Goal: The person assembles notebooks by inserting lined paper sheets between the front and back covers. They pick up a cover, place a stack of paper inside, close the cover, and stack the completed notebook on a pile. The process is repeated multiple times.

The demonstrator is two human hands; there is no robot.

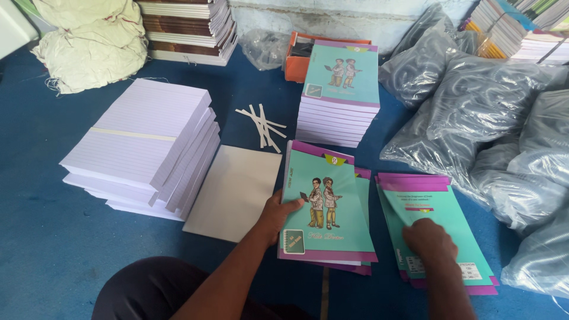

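Head view is looking down at a blue floor covering (pixel 35 237) where a person is sitting and handling teal notebooks with purple borders. Left hand (pixel 277 214) is gripping the left edge of the top notebook (pixel 325 207), thumb lying on the cover and fingers curling under the edge, so it is closed on that book, which is resting on a short pile just in front of the knees. Right hand (pixel 430 240) is lying flat, palm down and fingers loose, on the fanned stack of loose teal covers (pixel 435 228) just right of the pile; it is pressing or fingering the top sheet, and whether it is pinching one is not showing. Judging from this, the step in hand is pairing covers with books, about midway: a taller finished stack (pixel 339 98) is standing farther back, and blocks of ruled white paper (pixel 142 148) are waiting at left beside a grey board (pixel 234 189). Next move is probably calling for peeling one single cover off the fan without dragging its neighbours, while the left hand is keeping the pile square. White paper strips (pixel 261 125) are lying between the blocks and the tall stack; grey plastic bags (pixel 492 118) are crowding the right side.
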